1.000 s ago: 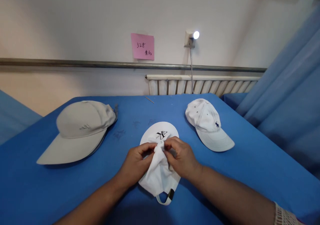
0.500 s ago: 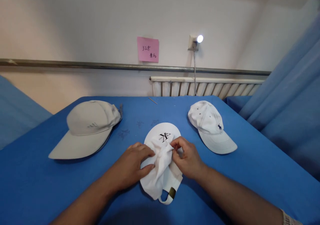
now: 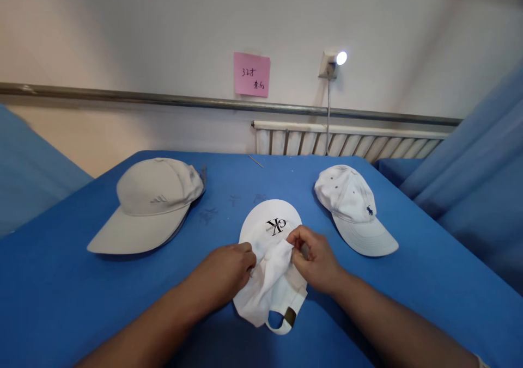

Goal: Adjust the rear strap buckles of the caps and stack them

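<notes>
A white baseball cap (image 3: 272, 281) with black lettering lies in front of me, its brim pointing away and its crown crumpled. The strap and its brass-coloured buckle face me. My left hand (image 3: 232, 270) is closed on the cap's left side, fingers curled into the fabric. On the other side, my right hand (image 3: 312, 256) pinches a raised fold of the crown between thumb and fingers. To the left sits a beige cap (image 3: 153, 199) with a striped logo. A second white cap (image 3: 351, 204), with a small dark emblem, rests to the right.
A blue-covered table (image 3: 134, 302) carries the caps. A thin stick (image 3: 256, 161) lies near its far edge. Behind are a metal rail (image 3: 163, 97), a radiator (image 3: 294, 139), a pink note (image 3: 251, 74) and a plugged-in light (image 3: 341, 58). Blue curtains (image 3: 482, 155) hang at both sides.
My left hand has gone from spread fingers to a closed grip on the cap's fabric. My right hand keeps its pinch. The view has shifted slightly, so everything sits further right.
</notes>
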The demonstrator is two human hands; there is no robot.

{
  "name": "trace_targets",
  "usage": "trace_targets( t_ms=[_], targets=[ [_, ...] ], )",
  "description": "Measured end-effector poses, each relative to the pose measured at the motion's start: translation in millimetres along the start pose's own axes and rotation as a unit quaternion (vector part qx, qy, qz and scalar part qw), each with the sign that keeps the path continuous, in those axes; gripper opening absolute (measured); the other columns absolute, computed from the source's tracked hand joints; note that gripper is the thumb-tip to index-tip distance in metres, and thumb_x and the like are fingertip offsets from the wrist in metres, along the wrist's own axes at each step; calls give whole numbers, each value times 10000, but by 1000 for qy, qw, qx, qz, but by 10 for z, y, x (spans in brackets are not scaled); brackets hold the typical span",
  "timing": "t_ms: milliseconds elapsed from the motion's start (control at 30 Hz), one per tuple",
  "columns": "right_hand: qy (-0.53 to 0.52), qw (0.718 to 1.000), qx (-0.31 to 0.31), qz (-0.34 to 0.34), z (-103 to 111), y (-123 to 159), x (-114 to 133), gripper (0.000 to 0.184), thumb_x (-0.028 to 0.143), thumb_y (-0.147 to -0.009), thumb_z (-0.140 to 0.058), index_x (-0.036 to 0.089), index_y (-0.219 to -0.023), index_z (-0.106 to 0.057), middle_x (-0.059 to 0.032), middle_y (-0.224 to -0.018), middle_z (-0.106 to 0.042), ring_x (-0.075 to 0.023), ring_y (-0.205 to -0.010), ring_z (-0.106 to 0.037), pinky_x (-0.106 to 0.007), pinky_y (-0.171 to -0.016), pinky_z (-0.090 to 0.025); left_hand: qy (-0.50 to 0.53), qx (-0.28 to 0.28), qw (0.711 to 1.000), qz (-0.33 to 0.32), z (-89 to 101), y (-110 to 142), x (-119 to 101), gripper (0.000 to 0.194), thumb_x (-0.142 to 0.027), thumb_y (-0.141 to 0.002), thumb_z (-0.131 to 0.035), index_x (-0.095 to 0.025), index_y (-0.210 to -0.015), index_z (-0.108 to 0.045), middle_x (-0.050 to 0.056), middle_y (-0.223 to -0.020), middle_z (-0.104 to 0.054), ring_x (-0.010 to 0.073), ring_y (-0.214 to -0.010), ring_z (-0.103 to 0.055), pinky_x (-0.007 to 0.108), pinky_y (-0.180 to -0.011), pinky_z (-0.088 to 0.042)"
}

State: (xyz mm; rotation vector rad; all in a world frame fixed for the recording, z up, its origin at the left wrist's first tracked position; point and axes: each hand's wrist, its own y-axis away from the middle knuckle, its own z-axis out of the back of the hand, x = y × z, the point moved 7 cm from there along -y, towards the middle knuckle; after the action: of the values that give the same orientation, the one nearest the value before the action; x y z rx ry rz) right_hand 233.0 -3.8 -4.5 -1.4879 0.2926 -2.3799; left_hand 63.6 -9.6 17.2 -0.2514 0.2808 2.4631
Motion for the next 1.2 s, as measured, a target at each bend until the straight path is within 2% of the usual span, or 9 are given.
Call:
trace_targets(
  t_ms=[133, 267, 333, 600, 733, 833, 967, 1067, 1200],
  targets=[
    [-17, 1000, -9, 17, 69, 8, 42, 217, 62, -707, -499, 213, -841, -578, 27, -735, -586, -143, -674, -559, -259, -640, -445, 41, -61, 997, 29, 129, 63, 98, 187, -157, -833, -453, -193, -745, -615, 44, -781, -648, 199, -642, -587, 308, -593, -401],
    [-58, 997, -28, 30, 200, 48, 130, 210, 82, -756, -517, 219, -908, -566, 16, -765, -591, -156, -724, -573, -274, -685, -475, 169, -264, 945, 96, 478, 247, 319, 130, -271, -877, -459, -206, -875, -571, 40, -878, -652, 192, -745, -615, 307, -692, -478],
    [-76, 996, 1, 54, 195, 85, 230, 214, 92, -787, -518, 224, -952, -554, 13, -791, -588, -154, -733, -570, -273, -686, -478, 214, -322, 916, 105, 552, 313, 374, 139, -307, -892, -453, -209, -887, -551, 40, -894, -651, 189, -772, -621, 304, -717, -495],
    [-54, 971, 142, 183, 7, 326, 733, 232, 93, -819, -557, 240, -993, -518, 21, -782, -569, -128, -643, -559, -261, -625, -455, 222, -296, 922, 111, 444, 236, 451, 167, -338, -915, -447, -207, -917, -552, 39, -907, -671, 193, -782, -625, 320, -719, -495],
    [-24, 971, 51, 233, 136, 321, 761, 166, 104, -861, -562, 247, -946, -570, 17, -717, -583, -142, -625, -546, -283, -606, -441, 238, -236, 940, 58, 424, 170, 401, 193, -351, -923, -450, -208, -908, -579, 43, -935, -693, 198, -833, -638, 317, -752, -505],
    [-7, 980, -32, 196, 253, 195, 606, 252, 110, -874, -578, 238, -1088, -612, -46, -921, -643, -179, -817, -609, -323, -726, -502, 253, -215, 942, 40, 388, 140, 380, 198, -351, -928, -449, -208, -902, -584, 43, -939, -693, 201, -851, -638, 320, -769, -509],
    [-10, 976, 41, 213, 129, 94, 552, 412, 163, -851, -660, 254, -1248, -600, -88, -1196, -625, -229, -1100, -594, -404, -934, -503, 281, -231, 929, 59, 286, 103, 388, 200, -363, -931, -449, -200, -918, -562, 47, -904, -667, 201, -817, -625, 328, -743, -506],
    [-7, 971, 66, 229, 44, 103, 598, 353, 122, -853, -630, 262, -1176, -630, -60, -1080, -662, -202, -982, -620, -369, -846, -521, 304, -235, 920, 72, 200, 59, 341, 182, -359, -926, -445, -206, -905, -541, 26, -842, -647, 186, -751, -613, 316, -699, -500],
    [19, 968, 28, 249, 78, 121, 666, 219, 101, -876, -592, 239, -1040, -638, -46, -956, -675, -190, -879, -618, -352, -777, -503, 325, -217, 918, 67, 163, 20, 244, 163, -350, -916, -455, -211, -907, -538, 19, -840, -653, 186, -755, -623, 317, -703, -504]
  ],
)
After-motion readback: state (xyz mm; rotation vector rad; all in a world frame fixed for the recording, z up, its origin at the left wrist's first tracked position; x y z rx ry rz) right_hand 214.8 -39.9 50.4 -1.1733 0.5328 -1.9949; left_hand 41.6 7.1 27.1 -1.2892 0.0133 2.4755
